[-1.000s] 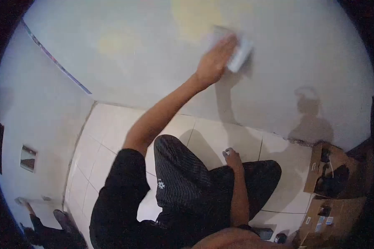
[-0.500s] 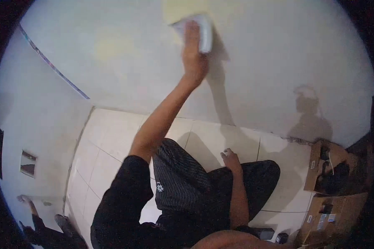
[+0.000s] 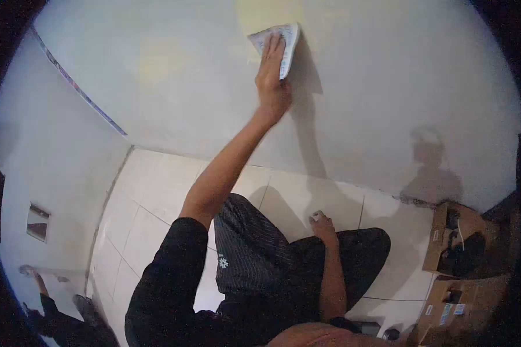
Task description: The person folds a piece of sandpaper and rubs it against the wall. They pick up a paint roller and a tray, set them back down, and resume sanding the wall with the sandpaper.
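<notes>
The folded paper [image 3: 291,41] is up high on the pale wall [image 3: 376,87], under the L hand [image 3: 273,61]. The L fingers lie long & close together on top of it, pointing up, w/ the back of the hand facing us. Can't tell if the L thumb pinches the paper, bc it's mostly hidden. Paper sticks out on both sides of the fingers, w/ print on it & a dark shadow just to its R. A yellow patch [image 3: 260,13] is right above the paper, & a fainter yellow spot [image 3: 159,58] is off to the L. The R hand [image 3: 324,225] is down low, well apart from the paper, near the bent leg in dark pants [image 3: 255,248], above the tile floor [image 3: 156,176]. Its fingers are curled in. There's a pale bit at the tips, but can't tell if it's a small thing being pinched. Brown boxes [image 3: 477,303] sit on the floor over on the R. Way down L, another person's hand [image 3: 28,270] is up by the side wall [image 3: 58,173].
</notes>
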### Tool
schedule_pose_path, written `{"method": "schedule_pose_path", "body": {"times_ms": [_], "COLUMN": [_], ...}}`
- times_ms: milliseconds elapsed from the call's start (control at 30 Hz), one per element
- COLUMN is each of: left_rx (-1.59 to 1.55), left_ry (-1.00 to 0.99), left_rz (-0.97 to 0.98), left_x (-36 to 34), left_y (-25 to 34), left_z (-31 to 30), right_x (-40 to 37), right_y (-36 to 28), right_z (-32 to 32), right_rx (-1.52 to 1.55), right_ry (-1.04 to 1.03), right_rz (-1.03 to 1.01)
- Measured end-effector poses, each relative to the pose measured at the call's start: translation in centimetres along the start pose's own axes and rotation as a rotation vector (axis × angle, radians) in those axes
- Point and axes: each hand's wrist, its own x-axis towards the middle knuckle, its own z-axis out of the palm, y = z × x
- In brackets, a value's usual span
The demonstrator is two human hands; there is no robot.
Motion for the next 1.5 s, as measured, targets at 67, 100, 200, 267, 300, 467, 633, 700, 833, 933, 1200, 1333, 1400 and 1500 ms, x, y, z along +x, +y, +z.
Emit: {"method": "schedule_pose_path", "body": {"times_ms": [67, 100, 200, 267, 300, 467, 633, 700, 833, 933, 1200, 1333, 1400, 1500], "left_rx": [-0.122, -0.255, -0.076, 0.035, 0.041, -0.092, -0.099, -0.103, -0.079, -0.132, -0.028, -0.033, -0.058, -0.047], "left_ry": [-0.326, -0.651, -0.383, 0.127, 0.124, -0.43, -0.529, -0.574, -0.338, -0.648, -0.615, -0.023, -0.346, -0.684], "left_rz": [0.128, 0.269, 0.346, 0.11, 0.104, 0.329, 0.517, 0.613, 0.214, 0.683, 0.686, 0.056, 0.265, 0.681], "left_x": [-1.2, -1.6, -0.5, 0.2, -0.9, -1.6, -1.8, -0.9, -0.7, -1.3, -1.2, 0.6, -1.0, -0.7], "left_y": [0.7, 0.8, -0.5, -0.5, -0.1, 0.3, 1.1, 0.5, 0.3, 0.7, 0.7, 0.5, 1.4, 1.3], "left_z": [0.3, 0.3, 0.2, 1.9, 1.9, 0.5, 0.8, 0.1, 0.5, 0.6, 0.5, 0.7, 1.6, 1.5], "right_x": [-0.5, -0.5, -0.3, 0.2, 0.0, 0.5, 0.1, 0.3, 0.9, 0.2, 0.5, 0.0, 0.1, 0.4], "right_y": [0.2, 0.0, 0.6, 0.0, 0.0, 1.9, 0.4, 0.8, 1.1, 0.9, 1.8, -0.1, 0.3, 0.6], "right_z": [-0.2, -0.1, -0.3, 0.0, -0.2, 1.0, -0.2, -0.1, 0.7, 0.5, 0.9, -0.5, 0.1, 0.4], "right_rx": [0.003, -0.022, -0.034, 0.003, 0.055, -0.008, 0.028, 0.024, 0.084, -0.008, 0.038, 0.127, 0.082, 0.018], "right_ry": [-0.016, -0.008, 0.003, -0.001, -0.015, 0.06, -0.023, -0.034, -0.048, 0.012, -0.008, -0.057, -0.052, -0.036], "right_rz": [0.0, -0.008, -0.033, -0.056, -0.035, -0.138, -0.002, -0.003, -0.009, -0.085, -0.077, 0.013, -0.004, -0.01]}}
